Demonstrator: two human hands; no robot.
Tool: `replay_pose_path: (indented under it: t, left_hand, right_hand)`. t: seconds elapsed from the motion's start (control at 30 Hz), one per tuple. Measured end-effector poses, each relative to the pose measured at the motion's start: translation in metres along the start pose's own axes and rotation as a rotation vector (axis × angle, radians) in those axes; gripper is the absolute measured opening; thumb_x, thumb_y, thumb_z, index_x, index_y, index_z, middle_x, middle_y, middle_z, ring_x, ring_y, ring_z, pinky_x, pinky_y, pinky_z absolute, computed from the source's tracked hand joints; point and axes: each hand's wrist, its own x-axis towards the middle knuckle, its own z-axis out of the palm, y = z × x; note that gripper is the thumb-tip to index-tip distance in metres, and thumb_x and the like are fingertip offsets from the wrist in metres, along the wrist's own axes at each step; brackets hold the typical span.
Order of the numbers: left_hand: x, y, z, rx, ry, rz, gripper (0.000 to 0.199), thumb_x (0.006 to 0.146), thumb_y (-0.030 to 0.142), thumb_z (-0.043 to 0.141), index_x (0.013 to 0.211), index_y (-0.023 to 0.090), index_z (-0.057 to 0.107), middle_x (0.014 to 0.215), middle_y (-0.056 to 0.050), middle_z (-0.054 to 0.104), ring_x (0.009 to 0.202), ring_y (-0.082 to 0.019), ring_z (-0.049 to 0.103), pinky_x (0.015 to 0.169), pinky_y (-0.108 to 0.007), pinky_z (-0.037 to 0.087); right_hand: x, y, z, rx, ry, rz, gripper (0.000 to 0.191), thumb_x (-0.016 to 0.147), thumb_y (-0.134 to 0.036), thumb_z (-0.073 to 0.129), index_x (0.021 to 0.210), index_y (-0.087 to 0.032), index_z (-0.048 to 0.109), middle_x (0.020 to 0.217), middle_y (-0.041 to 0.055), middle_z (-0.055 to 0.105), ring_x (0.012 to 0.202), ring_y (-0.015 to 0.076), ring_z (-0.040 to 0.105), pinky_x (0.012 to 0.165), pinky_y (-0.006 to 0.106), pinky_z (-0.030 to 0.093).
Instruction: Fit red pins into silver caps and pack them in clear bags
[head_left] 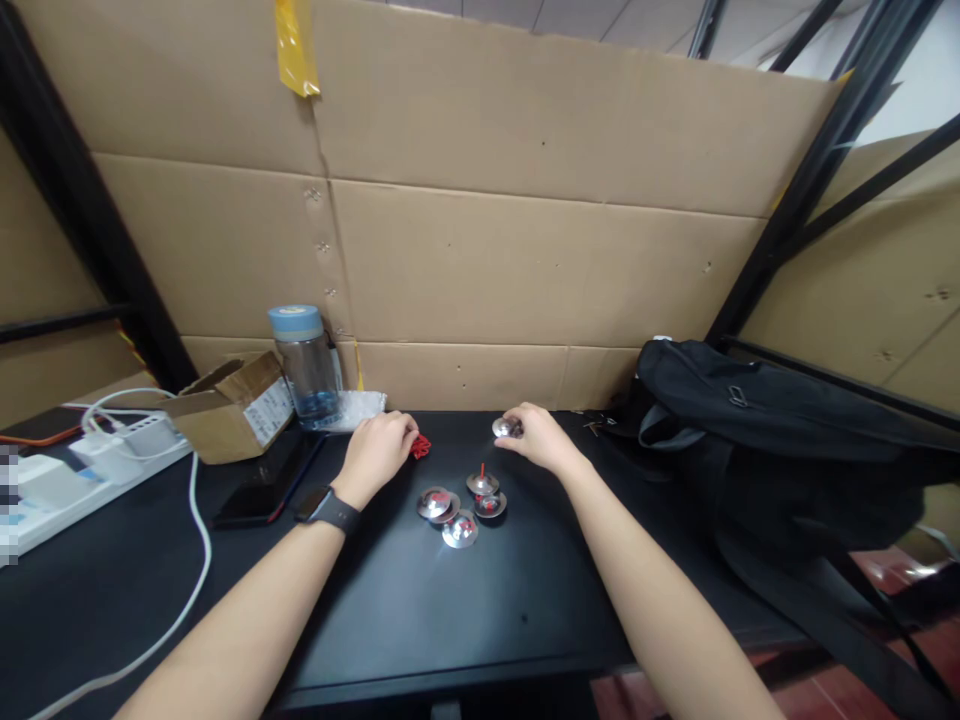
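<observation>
My left hand [379,450], a dark watch on its wrist, is closed at a small bundle of red cord [421,447] near the back of the table. Farther right, my right hand [543,440] grips a shiny metal finger cymbal [505,428] between thumb and fingers; whether a second one lies behind it, I cannot tell. Between my hands and nearer me rest several more domed finger cymbals [460,530]. One finger cymbal [482,485] has a red piece standing up from its middle. Two others [433,503] overlap on the left.
On the left stand a water bottle [300,370], an open cardboard box [232,405], a black phone [262,485] and a white power strip [112,465] with a cable. A black bag [780,450] fills the right side. Cardboard [487,270] walls off the back.
</observation>
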Motion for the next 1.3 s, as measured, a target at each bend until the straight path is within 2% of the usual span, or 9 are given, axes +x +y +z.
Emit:
replay_pose_path:
  t: [0.17, 0.27, 0.47, 0.57, 0.67, 0.83, 0.97, 1.1, 1.3]
  left_hand:
    - [-0.003, -0.004, 0.005, 0.095, -0.082, -0.027, 0.018, 0.086, 0.025, 0.056, 0.079, 0.023, 0.073, 0.083, -0.009, 0.076, 0.079, -0.025, 0.069, 0.072, -0.032, 0.044]
    - [-0.003, 0.004, 0.002, 0.112, -0.091, -0.024, 0.019, 0.086, 0.028, 0.056, 0.080, 0.023, 0.073, 0.084, -0.007, 0.076, 0.080, -0.024, 0.069, 0.071, -0.031, 0.043]
    - [-0.002, 0.015, -0.008, 0.107, -0.093, -0.032, 0.019, 0.088, 0.027, 0.054, 0.082, 0.022, 0.071, 0.087, -0.006, 0.075, 0.082, -0.023, 0.067, 0.072, -0.031, 0.042]
    - [-0.002, 0.016, -0.009, 0.082, -0.100, -0.033, 0.018, 0.088, 0.027, 0.054, 0.081, 0.022, 0.070, 0.088, -0.007, 0.075, 0.082, -0.023, 0.066, 0.072, -0.031, 0.041]
    - [-0.002, 0.013, -0.007, 0.052, -0.083, -0.028, 0.017, 0.088, 0.026, 0.054, 0.082, 0.022, 0.070, 0.088, -0.006, 0.074, 0.083, -0.023, 0.066, 0.072, -0.031, 0.041]
    - [0.000, 0.006, -0.003, -0.044, -0.079, -0.029, 0.017, 0.088, 0.024, 0.054, 0.088, 0.022, 0.071, 0.093, -0.006, 0.072, 0.086, -0.023, 0.065, 0.077, -0.032, 0.044]
    - [-0.001, 0.000, 0.006, -0.107, -0.168, 0.114, 0.022, 0.080, 0.027, 0.068, 0.102, 0.027, 0.074, 0.113, -0.007, 0.068, 0.106, -0.029, 0.060, 0.091, -0.040, 0.044]
    - [-0.005, -0.005, 0.017, -0.109, -0.234, 0.211, 0.033, 0.082, 0.025, 0.069, 0.113, 0.037, 0.074, 0.136, -0.005, 0.059, 0.125, -0.033, 0.047, 0.099, -0.048, 0.039]
    - [-0.004, -0.009, 0.020, -0.091, -0.204, 0.228, 0.023, 0.088, 0.022, 0.063, 0.099, 0.036, 0.079, 0.126, -0.005, 0.064, 0.120, -0.031, 0.049, 0.098, -0.049, 0.039]
  right_hand:
    - [-0.001, 0.041, -0.008, -0.099, -0.127, 0.228, 0.036, 0.069, -0.039, 0.084, 0.099, -0.021, 0.075, 0.101, 0.0076, 0.075, 0.095, 0.0254, 0.068, 0.077, 0.030, 0.048]
    - [-0.001, 0.051, -0.005, -0.067, -0.183, 0.241, 0.043, 0.064, -0.037, 0.087, 0.102, -0.021, 0.076, 0.099, 0.0061, 0.077, 0.092, 0.0234, 0.070, 0.079, 0.028, 0.049]
    - [0.000, 0.055, -0.005, -0.045, -0.233, 0.217, 0.036, 0.063, -0.036, 0.087, 0.094, -0.022, 0.077, 0.094, 0.0037, 0.076, 0.085, 0.0209, 0.070, 0.077, 0.026, 0.049]
    - [0.000, 0.049, -0.008, -0.063, -0.207, 0.192, 0.040, 0.061, -0.032, 0.089, 0.098, -0.022, 0.077, 0.100, 0.0057, 0.074, 0.092, 0.0232, 0.069, 0.080, 0.028, 0.049]
    - [0.000, 0.030, -0.008, -0.008, -0.194, 0.033, 0.044, 0.065, -0.027, 0.088, 0.106, -0.023, 0.076, 0.110, 0.0074, 0.070, 0.099, 0.0227, 0.065, 0.085, 0.029, 0.049]
    - [-0.002, -0.015, -0.002, 0.239, -0.442, -0.256, 0.033, 0.076, -0.025, 0.081, 0.108, -0.025, 0.077, 0.105, 0.0046, 0.071, 0.085, 0.0165, 0.066, 0.073, 0.024, 0.050]
    - [-0.005, -0.033, 0.003, 0.198, -0.489, -0.268, 0.010, 0.080, -0.017, 0.075, 0.087, -0.021, 0.080, 0.086, 0.0028, 0.075, 0.072, 0.0146, 0.066, 0.067, 0.023, 0.046]
    - [-0.006, -0.033, 0.005, 0.143, -0.449, -0.232, 0.014, 0.078, -0.010, 0.071, 0.081, -0.021, 0.079, 0.079, 0.0014, 0.077, 0.071, 0.0149, 0.068, 0.064, 0.022, 0.045]
    - [-0.005, -0.029, 0.002, 0.191, -0.311, -0.276, 0.016, 0.083, -0.010, 0.065, 0.085, -0.020, 0.077, 0.081, 0.0024, 0.075, 0.072, 0.0146, 0.068, 0.069, 0.022, 0.046]
